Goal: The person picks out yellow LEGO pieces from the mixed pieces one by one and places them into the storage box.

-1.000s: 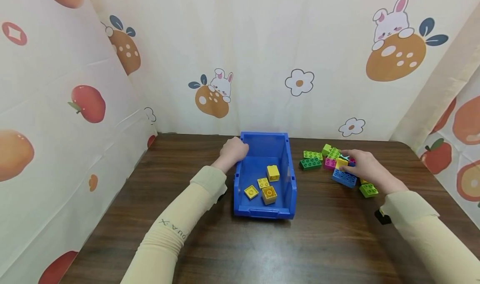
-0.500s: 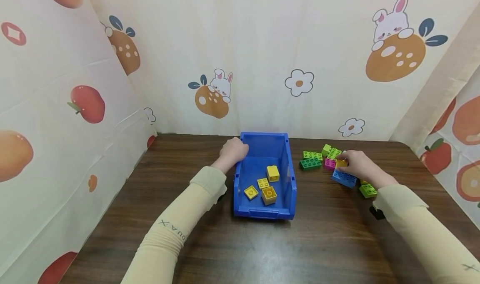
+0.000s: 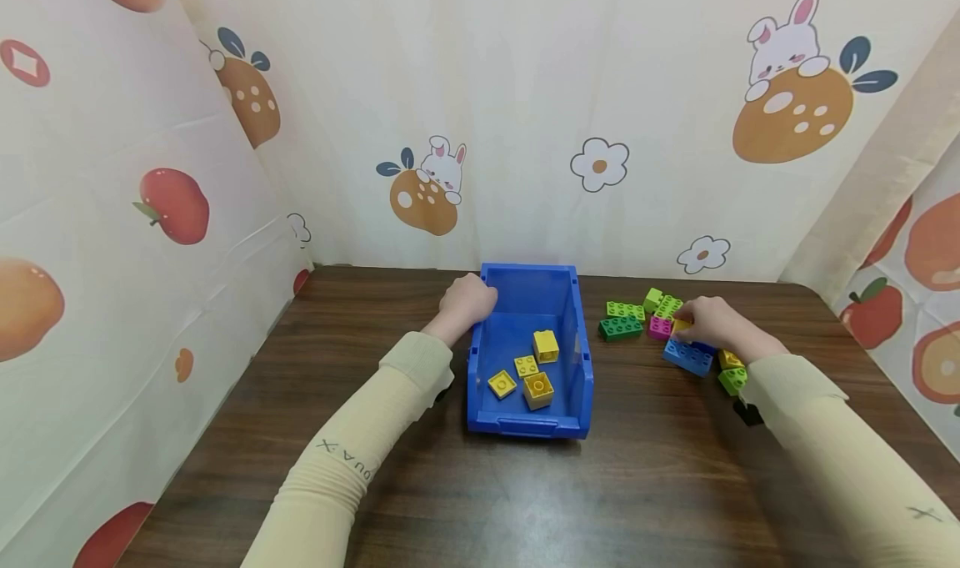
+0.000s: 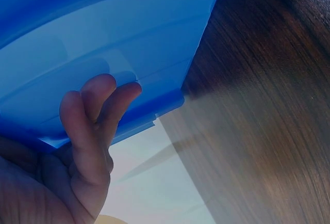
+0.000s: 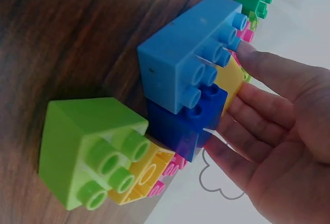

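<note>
My left hand (image 3: 467, 299) grips the left rim of a blue plastic bin (image 3: 530, 424). In the left wrist view, several fingers (image 4: 85, 131) show against the bin's wall, the rest being hidden. Inside the bin lie several yellow building blocks (image 3: 546, 346). Over at the pile on the right, my right hand (image 3: 716, 324) has its thumb and fingers around a yellow block (image 5: 231, 82), partly covered by them. A light blue block (image 5: 188, 48) and a dark blue block (image 5: 185, 121) stand right beside that hand. A pink block (image 3: 660, 327) is just left of its fingertips.
Green blocks (image 3: 621, 328) lie between the bin and the pile. Nearer the right sleeve are a lime block (image 3: 732, 380) and another yellow block (image 3: 729, 360). A patterned curtain (image 3: 525, 218) hangs behind the brown wooden table (image 3: 637, 485).
My right hand and forearm have shifted slightly left, the fingers closing around the yellow block. More of the blocks beside the right wrist shows. The left hand and bin stay put.
</note>
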{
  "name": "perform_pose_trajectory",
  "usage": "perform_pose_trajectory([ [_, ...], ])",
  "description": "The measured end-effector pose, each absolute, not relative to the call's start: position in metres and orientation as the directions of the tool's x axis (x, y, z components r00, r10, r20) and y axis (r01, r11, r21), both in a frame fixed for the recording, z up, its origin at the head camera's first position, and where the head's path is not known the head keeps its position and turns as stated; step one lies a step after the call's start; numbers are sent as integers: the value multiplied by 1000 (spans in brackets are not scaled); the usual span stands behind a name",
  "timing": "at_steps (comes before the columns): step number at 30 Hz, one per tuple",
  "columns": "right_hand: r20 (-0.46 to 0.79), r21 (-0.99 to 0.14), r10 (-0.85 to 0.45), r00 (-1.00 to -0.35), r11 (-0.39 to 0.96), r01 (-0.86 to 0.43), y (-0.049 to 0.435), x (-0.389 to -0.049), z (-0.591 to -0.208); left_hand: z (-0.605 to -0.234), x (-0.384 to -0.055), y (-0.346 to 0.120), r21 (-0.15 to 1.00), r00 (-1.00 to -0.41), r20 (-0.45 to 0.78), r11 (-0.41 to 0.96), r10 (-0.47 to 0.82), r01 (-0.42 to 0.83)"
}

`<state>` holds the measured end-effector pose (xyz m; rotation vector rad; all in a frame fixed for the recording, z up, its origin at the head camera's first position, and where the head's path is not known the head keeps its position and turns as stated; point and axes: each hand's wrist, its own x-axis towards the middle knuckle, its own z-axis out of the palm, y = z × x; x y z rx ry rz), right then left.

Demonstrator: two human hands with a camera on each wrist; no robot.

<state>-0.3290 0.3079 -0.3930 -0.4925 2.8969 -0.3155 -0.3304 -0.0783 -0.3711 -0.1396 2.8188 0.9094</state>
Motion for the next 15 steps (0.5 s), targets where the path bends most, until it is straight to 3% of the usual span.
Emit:
perform_pose_trajectory([
  [15, -99, -252, -355, -930, 913, -321, 311, -333, -393, -372, -330, -79, 578, -980, -195, 803, -36, -144],
])
